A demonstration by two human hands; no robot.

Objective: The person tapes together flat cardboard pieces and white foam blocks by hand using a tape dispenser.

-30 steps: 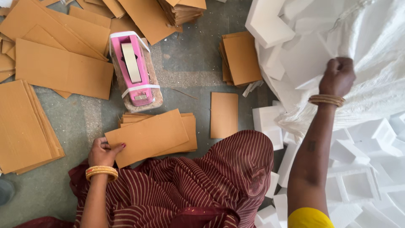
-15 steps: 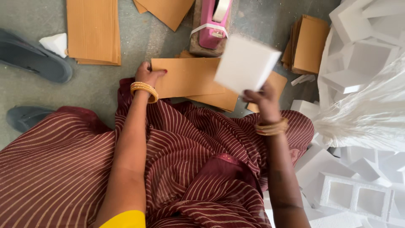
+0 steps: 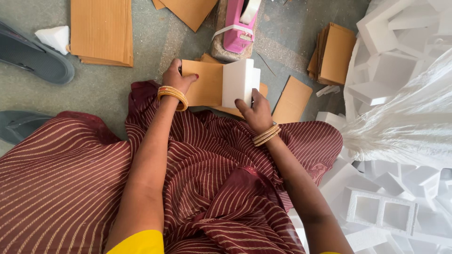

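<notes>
Since half a second ago: white foam block [image 3: 239, 82] lowered from mid-air onto the cardboard sheet [image 3: 203, 89], far of the lap. Right hand [image 3: 254, 111] closed on the block's near edge; left hand [image 3: 176, 80] pinches the sheet's left edge. Block plain, rectangular, upright. Pink tape dispenser [image 3: 238, 26] just beyond.

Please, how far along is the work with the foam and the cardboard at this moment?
Done: nothing finished shows. In hand: the left hand holds a cardboard sheet and the right hand sets a foam block against it. Left: many foam pieces at the right, cardboard stacks on the floor and the pink tape dispenser, untouched.
</notes>
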